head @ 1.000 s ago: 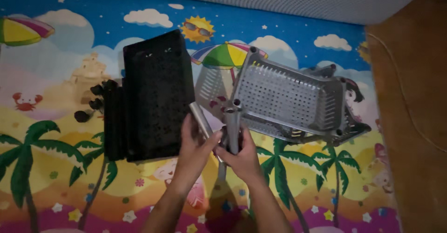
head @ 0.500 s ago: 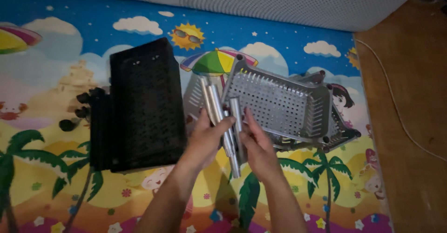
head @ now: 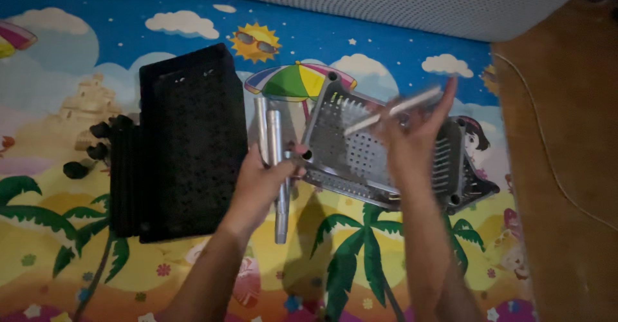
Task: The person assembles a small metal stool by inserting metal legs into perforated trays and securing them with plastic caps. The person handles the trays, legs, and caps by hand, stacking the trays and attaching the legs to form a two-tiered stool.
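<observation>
Right hand (head: 412, 138) has lifted one seemingly blurred tube (head: 393, 111) away.

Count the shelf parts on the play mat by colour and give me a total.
Black perforated trays: 1 stack, number of trays unclear
Grey perforated trays: 1
Silver tubes: 3, two in the left hand, one in the right hand
Small black caps: about 3
Total: about 8
</observation>
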